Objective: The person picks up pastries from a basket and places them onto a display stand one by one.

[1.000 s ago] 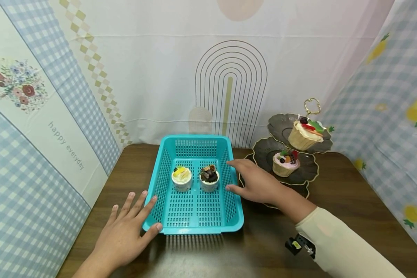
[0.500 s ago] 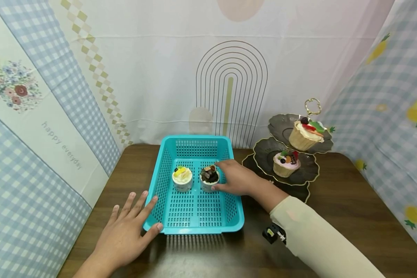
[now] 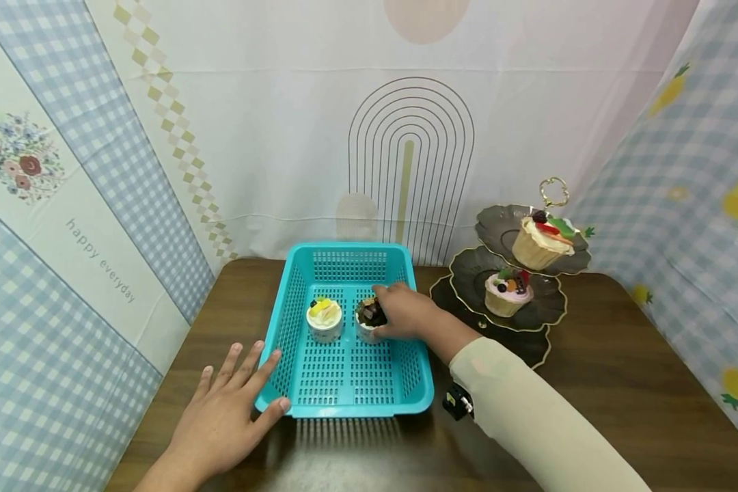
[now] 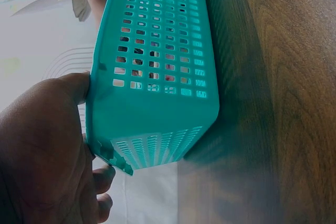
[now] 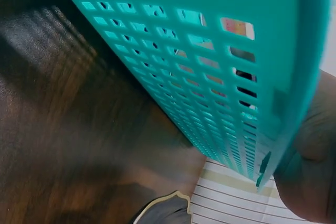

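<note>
My right hand [image 3: 406, 313] reaches over the right wall of the turquoise basket [image 3: 344, 411] and holds the chocolate-topped cupcake [image 3: 367, 313], thumb at its front and fingers behind it. The hand covers that cupcake's right side. To its left, a cupcake with yellow fruit and cream [image 3: 324, 318] stands upright on the basket floor. My left hand [image 3: 224, 410] rests with spread, straight fingers at the basket's front left corner. In the left wrist view, the left thumb [image 4: 76, 85] touches the rim. The basket wall hides the right fingertips in the right wrist view.
A tiered stand [image 3: 467, 273] of dark, gold-edged plates is to the right of the basket. It bears a fruit cupcake [image 3: 538, 244] on the top plate and a pink-cream cupcake [image 3: 508, 294] below. Patterned cloths hang behind the brown table [image 3: 590, 410] and at both sides.
My right hand has moved left from the basket's right rim to the chocolate-topped cupcake and closed around it. The left hand has stayed at the basket corner.
</note>
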Motion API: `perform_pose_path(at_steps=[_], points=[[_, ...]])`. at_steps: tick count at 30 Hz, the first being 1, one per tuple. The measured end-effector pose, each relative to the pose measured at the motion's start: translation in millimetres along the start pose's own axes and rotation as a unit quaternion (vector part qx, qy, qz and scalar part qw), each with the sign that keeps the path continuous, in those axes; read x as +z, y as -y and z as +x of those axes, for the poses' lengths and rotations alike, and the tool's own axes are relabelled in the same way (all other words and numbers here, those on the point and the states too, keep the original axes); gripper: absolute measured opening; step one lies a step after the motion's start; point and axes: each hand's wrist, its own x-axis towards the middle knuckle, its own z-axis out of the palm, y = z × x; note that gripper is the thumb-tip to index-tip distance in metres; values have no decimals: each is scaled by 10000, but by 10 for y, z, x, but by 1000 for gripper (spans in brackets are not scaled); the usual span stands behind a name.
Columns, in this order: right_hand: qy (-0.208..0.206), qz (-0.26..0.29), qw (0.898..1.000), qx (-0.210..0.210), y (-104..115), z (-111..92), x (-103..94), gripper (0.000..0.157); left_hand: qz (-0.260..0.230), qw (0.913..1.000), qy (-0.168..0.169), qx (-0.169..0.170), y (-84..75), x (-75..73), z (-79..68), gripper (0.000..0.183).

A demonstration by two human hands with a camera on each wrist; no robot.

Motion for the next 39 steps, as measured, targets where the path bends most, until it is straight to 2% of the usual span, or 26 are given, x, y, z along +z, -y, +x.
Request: perform_pose_path(at_steps=[11, 20, 25, 28, 35, 39], points=[[89, -361, 9991, 209, 84, 80, 68, 102, -6, 10000, 5, -18, -6, 17, -6, 81], [-195, -426, 9985, 277, 89, 119, 118, 109, -19, 10000, -28, -31, 0, 21, -5, 80], [-565, 154, 9975, 394, 57, 130, 143, 120, 23, 10000, -39, -35, 2, 22, -2, 78], [-864, 752, 9927, 375, 37, 125, 139, 118, 46, 10000, -60, -28, 2, 20, -3, 78], [-1409, 2133, 9667, 93, -10, 16, 58, 85, 33, 10000, -66, -32, 2, 18, -4, 79], [-1497, 2695, 9511, 213, -18, -71, -5, 84, 36, 10000, -43, -48, -1, 13, -4, 81]])
